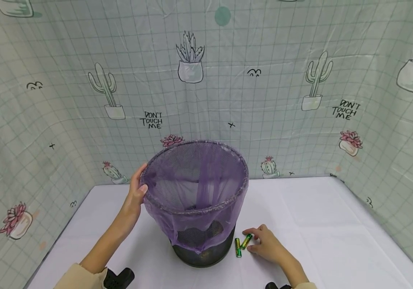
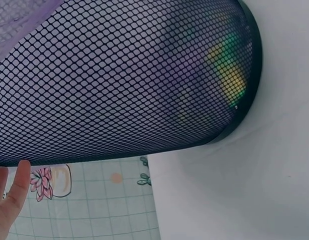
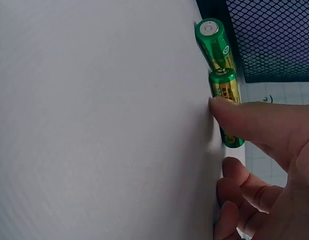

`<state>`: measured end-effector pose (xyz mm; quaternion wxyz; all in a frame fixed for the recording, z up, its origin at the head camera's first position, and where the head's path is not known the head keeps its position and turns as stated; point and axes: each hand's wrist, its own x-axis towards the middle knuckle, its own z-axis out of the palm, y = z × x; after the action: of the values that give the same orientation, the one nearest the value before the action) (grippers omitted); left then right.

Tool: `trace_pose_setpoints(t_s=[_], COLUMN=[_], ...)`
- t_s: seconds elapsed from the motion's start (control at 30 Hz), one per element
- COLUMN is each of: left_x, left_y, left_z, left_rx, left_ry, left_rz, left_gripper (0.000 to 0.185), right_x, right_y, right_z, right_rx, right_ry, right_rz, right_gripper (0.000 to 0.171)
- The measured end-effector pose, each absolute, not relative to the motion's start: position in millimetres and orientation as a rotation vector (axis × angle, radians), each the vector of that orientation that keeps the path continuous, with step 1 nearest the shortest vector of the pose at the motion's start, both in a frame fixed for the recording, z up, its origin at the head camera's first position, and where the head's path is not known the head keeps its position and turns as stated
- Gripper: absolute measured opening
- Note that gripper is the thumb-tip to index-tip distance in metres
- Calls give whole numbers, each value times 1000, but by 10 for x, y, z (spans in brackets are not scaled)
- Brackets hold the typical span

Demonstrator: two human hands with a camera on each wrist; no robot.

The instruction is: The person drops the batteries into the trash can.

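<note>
A black mesh wastebasket (image 1: 206, 257) stands on the white table, lined with a sheer purple bin bag (image 1: 163, 220) folded over its rim. My left hand (image 1: 135, 196) rests against the basket's upper left side, fingers and thumb spread along the outside just under the rim. To the right of the base lie two green and gold batteries: one battery (image 1: 238, 247) close to the basket, the other battery (image 1: 246, 241) slanted beside it. My right hand (image 1: 268, 243) has thumb and index finger around the slanted battery; in the right wrist view the thumb (image 3: 239, 117) covers its middle.
Green and yellow patches (image 2: 229, 70) show blurred through the mesh near the basket's base. The white table (image 1: 318, 224) is walled in by a pale grid-patterned cloth (image 1: 224, 88) with cactus drawings. Black wrist mounts (image 1: 119, 277) sit at the sleeves.
</note>
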<state>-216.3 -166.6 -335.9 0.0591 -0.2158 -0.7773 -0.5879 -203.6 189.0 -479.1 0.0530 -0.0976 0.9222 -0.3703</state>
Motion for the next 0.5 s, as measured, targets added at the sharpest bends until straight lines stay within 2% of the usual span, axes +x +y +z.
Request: trace_pose_setpoints(t_s=[0.3,0.5], left_x=[-2176,-2169], left_y=[-1669,-1669], left_z=[-3382,-3368], left_rx=[-655,-653], left_ry=[-2353,-2353], left_rz=[-1781,-1773], left_gripper=[64,64], right_x=[-2016,-2040], right_y=[1884,1900], right_z=[-4757,-4772], right_rx=[-129,-80], right_ry=[2809,2825], right_rz=[-1235,-1220], right_gripper=[22,20])
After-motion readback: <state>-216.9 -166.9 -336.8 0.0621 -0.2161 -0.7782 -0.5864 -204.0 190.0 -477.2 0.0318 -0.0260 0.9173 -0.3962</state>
